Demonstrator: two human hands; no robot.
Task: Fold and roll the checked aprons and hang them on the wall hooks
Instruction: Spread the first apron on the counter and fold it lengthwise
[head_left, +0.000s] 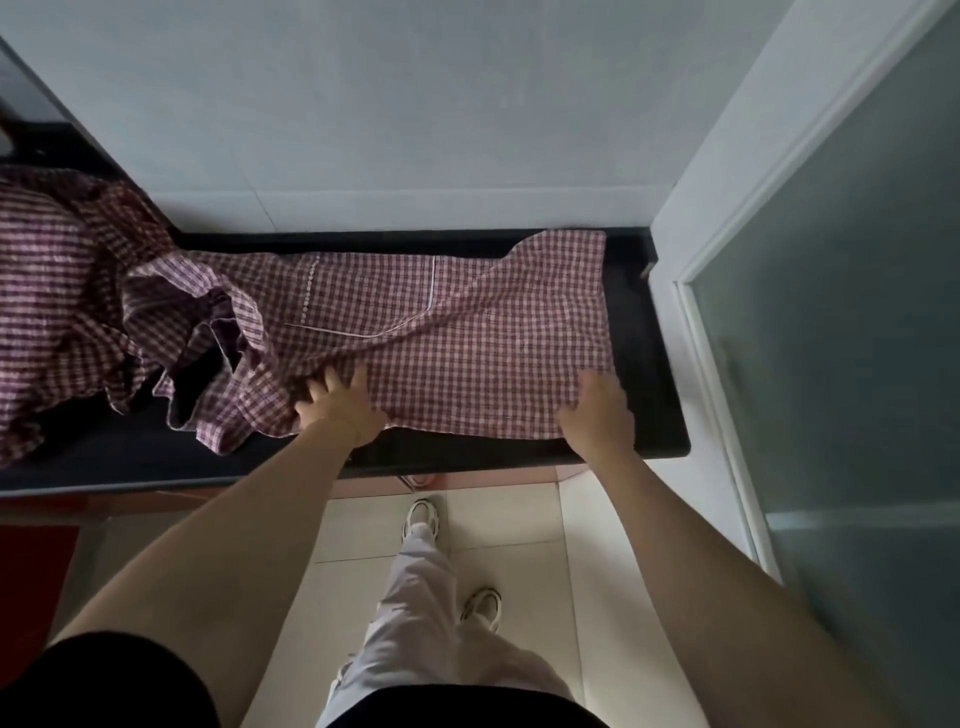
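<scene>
I press my left hand (340, 402) and right hand (597, 410), fingers spread flat, on the limp, light apron (467, 338); I'd pinch its near hem.

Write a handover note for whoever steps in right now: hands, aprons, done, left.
Left hand: fingers spread, pressing on the near edge of the spread apron.
Right hand: flat on the same apron's near right corner.
That apron lies flattened along the black counter. More checked cloth, the crumpled pile, sits at the counter's left end.
Done: one apron laid out and smoothed.
Left: fold and roll it, hang it, then handle the pile. No hooks in view.
</scene>
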